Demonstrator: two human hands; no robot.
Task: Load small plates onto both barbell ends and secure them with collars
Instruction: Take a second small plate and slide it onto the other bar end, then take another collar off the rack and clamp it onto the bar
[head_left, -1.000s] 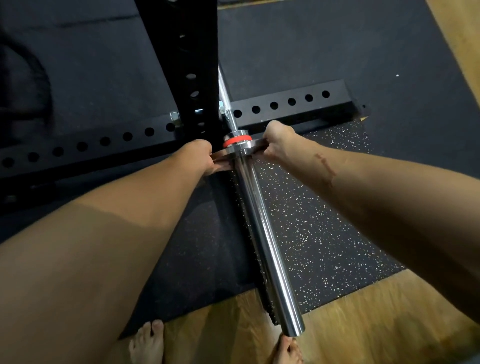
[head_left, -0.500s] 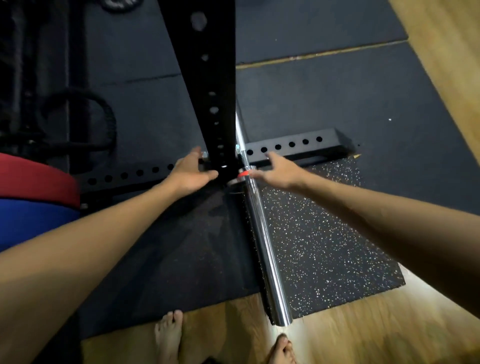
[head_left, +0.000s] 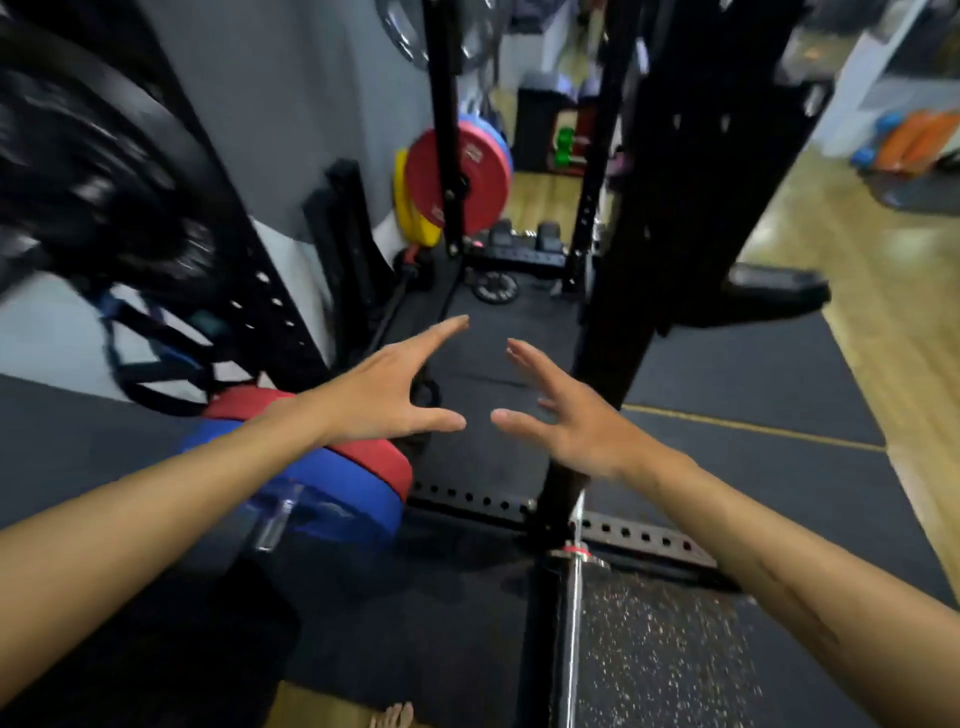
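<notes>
The chrome barbell sleeve (head_left: 571, 639) runs from the bottom edge up to the black rack upright (head_left: 670, 218), with a thin plate and a red ring (head_left: 575, 552) seated at its inner collar. My left hand (head_left: 387, 392) and my right hand (head_left: 563, 418) are raised in front of me, well above and beyond the sleeve, both with fingers spread and holding nothing. A small dark plate (head_left: 496, 287) lies flat on the mat far ahead. No loose collar shows in the blurred view.
Red and blue bumper plates (head_left: 332, 483) are stacked at lower left. Red, yellow and blue plates (head_left: 457, 182) hang on a far post. The perforated rack base rail (head_left: 644, 540) crosses the floor. Black mats and a speckled mat (head_left: 665, 654) cover wooden flooring.
Both hands let go of the thin plate at the sleeve's inner collar and rose with fingers spread. The camera tilted up from the floor toward the rack and stored plates.
</notes>
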